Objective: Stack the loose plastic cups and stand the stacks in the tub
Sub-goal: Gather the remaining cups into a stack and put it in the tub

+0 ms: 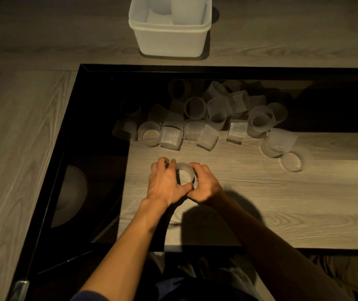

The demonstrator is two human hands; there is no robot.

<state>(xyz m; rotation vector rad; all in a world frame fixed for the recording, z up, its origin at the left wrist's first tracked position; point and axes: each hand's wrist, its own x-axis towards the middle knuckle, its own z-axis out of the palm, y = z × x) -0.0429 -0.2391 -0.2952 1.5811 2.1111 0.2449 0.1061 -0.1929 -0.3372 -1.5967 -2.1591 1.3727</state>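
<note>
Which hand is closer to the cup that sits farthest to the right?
Right. The right hand grips the held cup on the side toward the rightmost cup; the left hand grips its other side, farther from it.

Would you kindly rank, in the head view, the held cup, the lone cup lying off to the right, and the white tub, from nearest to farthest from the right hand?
1. The held cup, in the grip of the right hand, at centre.
2. The lone cup, lying on its side off to the right.
3. The white tub, far ahead at the top of the view.
</note>
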